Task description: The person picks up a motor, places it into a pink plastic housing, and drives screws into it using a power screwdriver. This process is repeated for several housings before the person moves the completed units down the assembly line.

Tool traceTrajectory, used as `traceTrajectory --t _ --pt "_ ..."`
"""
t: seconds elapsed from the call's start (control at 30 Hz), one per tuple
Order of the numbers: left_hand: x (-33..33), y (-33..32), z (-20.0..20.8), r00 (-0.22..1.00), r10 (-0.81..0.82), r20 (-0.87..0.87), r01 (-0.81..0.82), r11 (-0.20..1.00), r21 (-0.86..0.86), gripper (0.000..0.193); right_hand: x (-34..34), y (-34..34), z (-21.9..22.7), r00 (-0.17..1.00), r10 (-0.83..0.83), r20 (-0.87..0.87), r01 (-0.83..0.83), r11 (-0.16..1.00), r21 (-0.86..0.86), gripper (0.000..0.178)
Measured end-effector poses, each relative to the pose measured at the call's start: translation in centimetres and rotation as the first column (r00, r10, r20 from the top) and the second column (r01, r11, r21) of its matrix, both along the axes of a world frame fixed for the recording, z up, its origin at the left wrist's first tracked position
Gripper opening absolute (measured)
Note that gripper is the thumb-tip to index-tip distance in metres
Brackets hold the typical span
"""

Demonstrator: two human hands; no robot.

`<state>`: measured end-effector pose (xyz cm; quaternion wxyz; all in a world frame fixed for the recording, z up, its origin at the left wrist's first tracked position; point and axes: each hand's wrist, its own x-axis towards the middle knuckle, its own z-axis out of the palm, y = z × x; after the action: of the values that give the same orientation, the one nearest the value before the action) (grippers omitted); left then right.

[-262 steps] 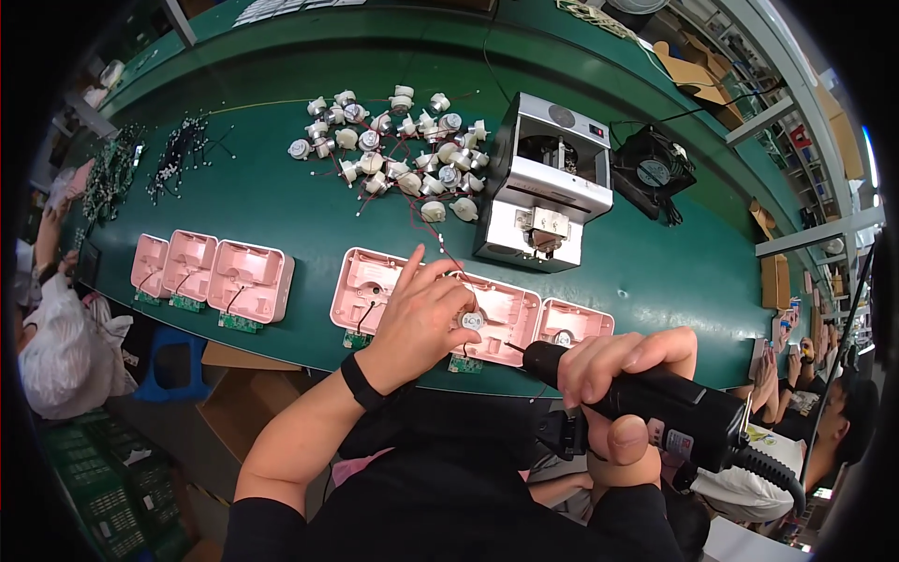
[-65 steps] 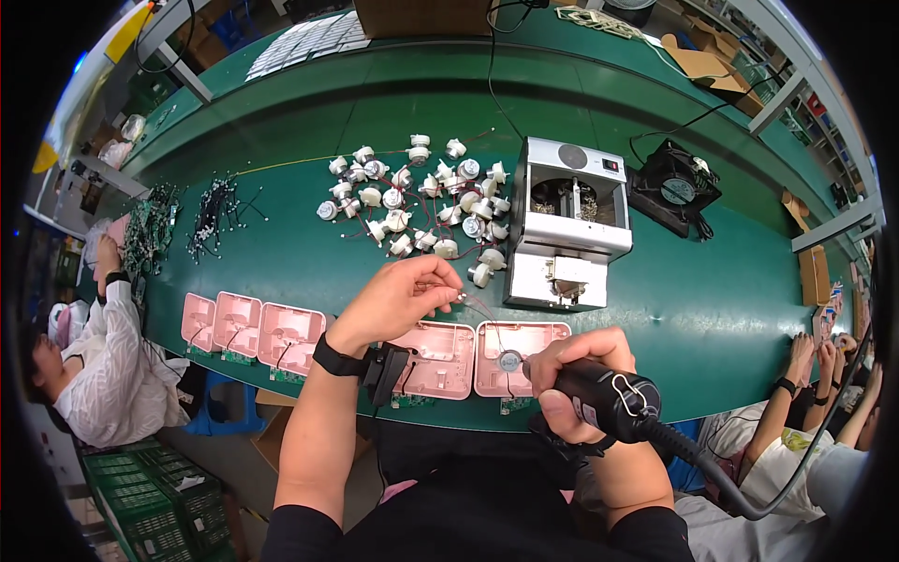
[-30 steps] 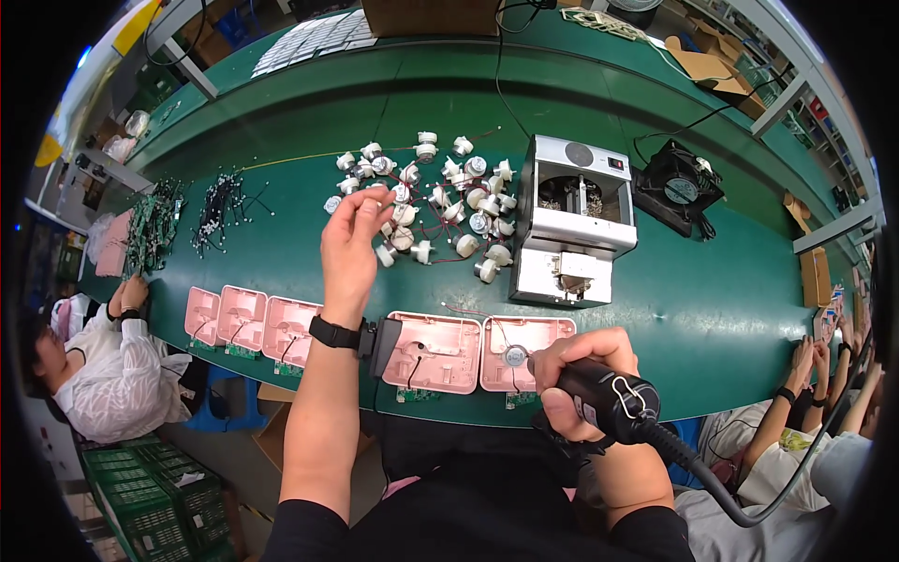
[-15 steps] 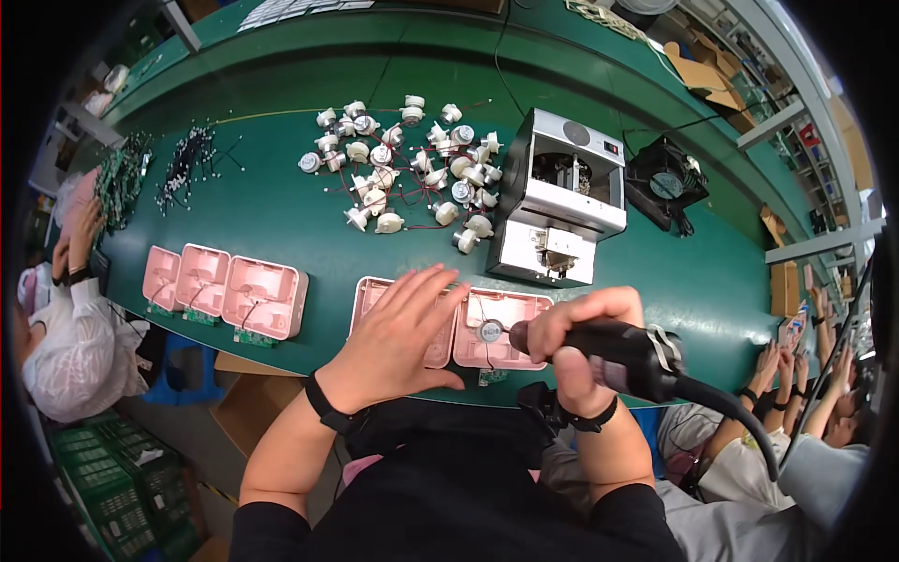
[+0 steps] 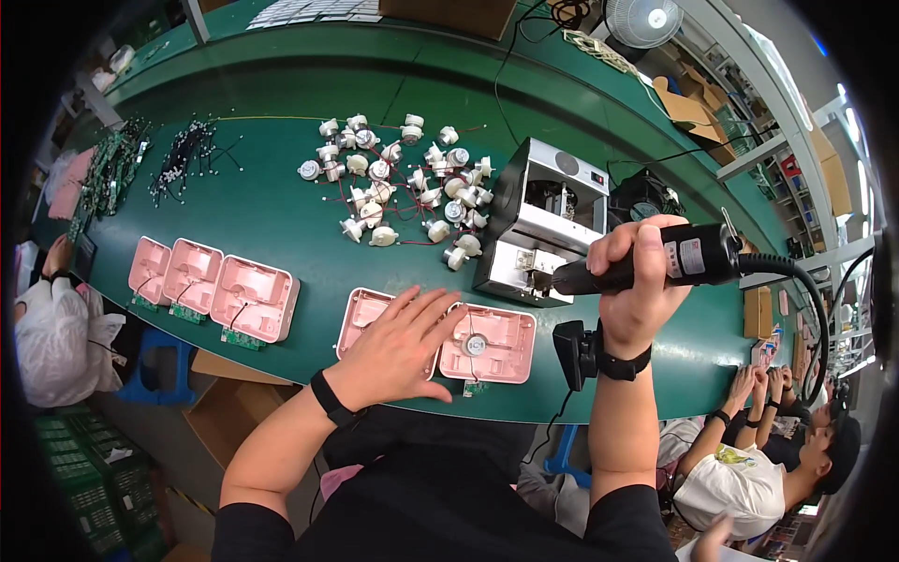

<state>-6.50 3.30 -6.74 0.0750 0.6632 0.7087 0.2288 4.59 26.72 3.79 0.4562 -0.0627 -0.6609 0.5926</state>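
Observation:
My right hand (image 5: 641, 295) is wrapped round a black electric screwdriver (image 5: 688, 258) with a thick cord. The tool lies almost level, its tip at the front of a silver-and-black screw feeder (image 5: 562, 223). My left hand (image 5: 398, 342) lies spread with fingers apart over two pink plastic housings. It covers much of the left pink housing (image 5: 359, 307), and its fingertips reach the edge of the right pink housing (image 5: 513, 361). Inside the right one sits a round silver motor (image 5: 475, 345). A small green circuit board (image 5: 475, 387) hangs at that housing's near side.
Several white-and-silver motors (image 5: 379, 192) with red wires lie heaped behind the housings. Three more pink housings (image 5: 253, 295) stand to the left. Wire bundles (image 5: 183, 164) lie far left. Behind the feeder is a black fan-like unit (image 5: 646, 197). Co-workers sit at both sides.
My right hand has lifted the screwdriver off the motor in the right housing and carried it up and right to the screw feeder. My left hand stays on the housings.

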Motion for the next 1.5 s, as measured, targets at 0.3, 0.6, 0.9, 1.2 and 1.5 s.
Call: traceTrajectory --t 0.3,0.6,0.9,1.2,1.5 --pt "0.7 1.6 -1.4 0.998 0.056 0.006 -0.056 0.996 0.073 0.105 3.3 -6.2 0.1 0.957 0.283 -0.067 -0.29 0.948 -0.132 0.036" --pt "1.1 2.6 -1.6 0.997 0.073 0.029 -0.076 0.99 0.116 0.103 2.8 -8.7 -3.0 0.932 0.341 0.124 -0.335 0.94 -0.071 0.049" --pt "1.1 2.3 -1.7 0.996 0.081 0.033 -0.084 0.988 0.13 0.104 2.4 -8.7 -4.6 0.938 0.322 0.128 -0.314 0.946 -0.082 0.047" --pt "1.2 2.6 -2.0 0.996 0.073 0.055 -0.08 0.989 0.123 0.107 2.0 -8.0 -5.8 0.951 0.298 0.078 -0.289 0.951 -0.106 0.045" --pt "2.3 3.2 -1.7 0.998 0.064 0.029 -0.066 0.995 0.081 0.108 3.4 -4.8 -0.8 0.977 0.198 -0.084 -0.198 0.98 0.008 0.036"
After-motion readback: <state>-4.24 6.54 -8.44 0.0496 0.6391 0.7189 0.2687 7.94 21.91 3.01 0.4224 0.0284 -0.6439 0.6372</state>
